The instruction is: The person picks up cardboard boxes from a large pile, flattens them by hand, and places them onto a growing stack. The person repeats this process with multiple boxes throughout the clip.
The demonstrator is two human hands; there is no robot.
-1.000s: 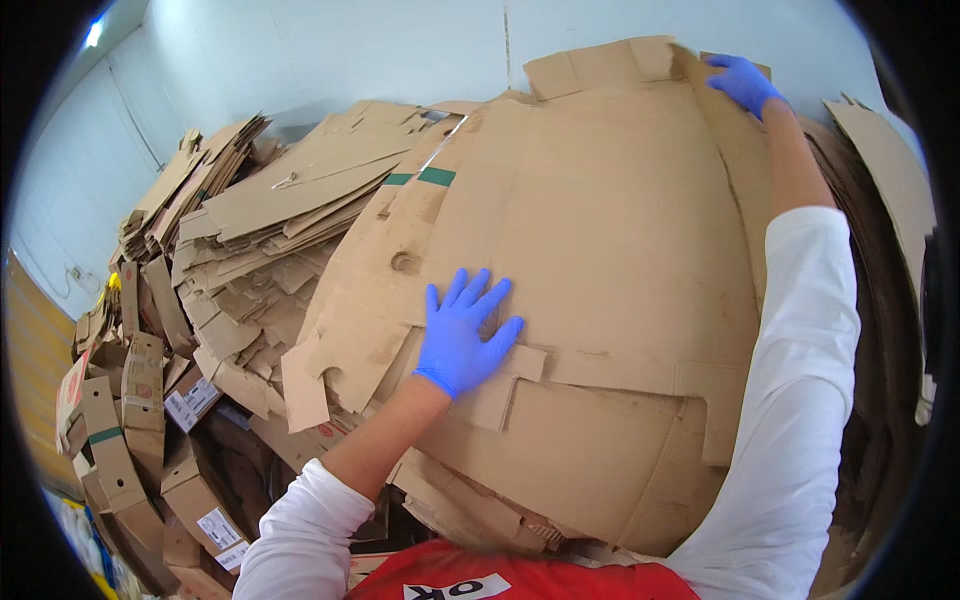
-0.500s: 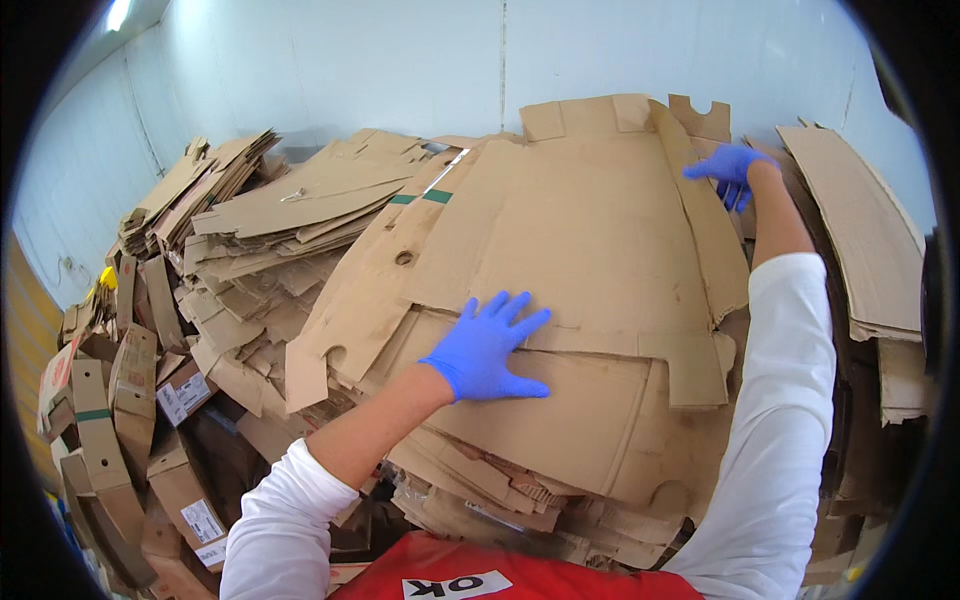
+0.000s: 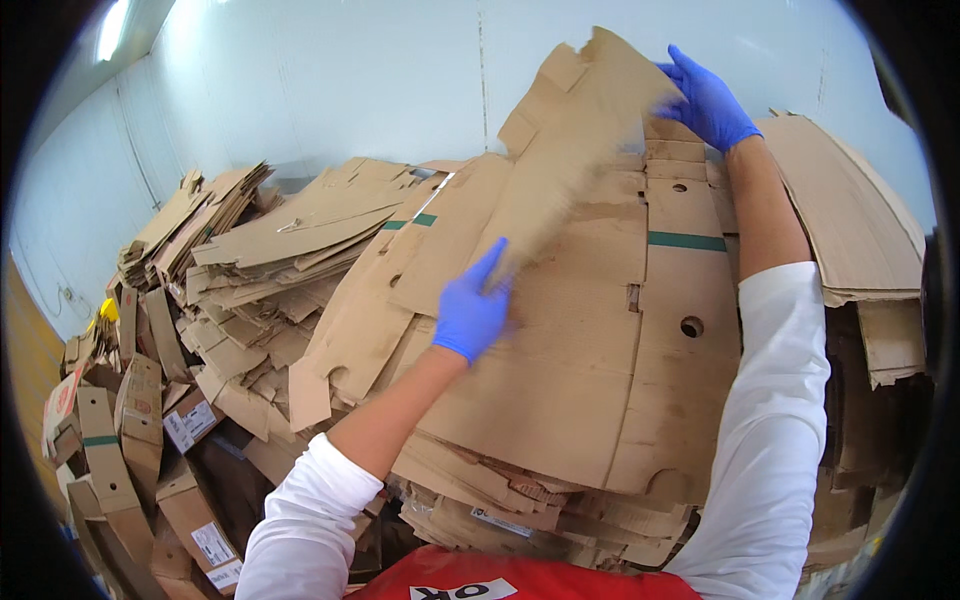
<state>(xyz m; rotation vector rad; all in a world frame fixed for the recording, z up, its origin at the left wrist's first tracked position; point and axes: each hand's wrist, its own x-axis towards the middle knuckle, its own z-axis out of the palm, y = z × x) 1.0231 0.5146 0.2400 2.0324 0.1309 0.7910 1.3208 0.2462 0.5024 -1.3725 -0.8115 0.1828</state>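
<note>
A flattened cardboard sheet is raised off the pile and tilted, partly smeared by motion. My blue-gloved right hand is closed on its upper right edge, with some fingertips hidden behind the board. At its near lower end, my blue-gloved left hand has the edge between finger and thumb; its other fingers are blurred. Beneath both hands lies a wide stack of flattened cardboard, topped by a flattened box with a green stripe and round holes.
More flattened cardboard is heaped at the left, with folded brown boxes below it. Tall cardboard sheets lean at the right. A pale panelled wall stands behind the piles.
My right hand has lifted the top cardboard sheet up and leftward, uncovering the green-striped box. My left hand has gone from lying flat on the sheet to its near edge.
</note>
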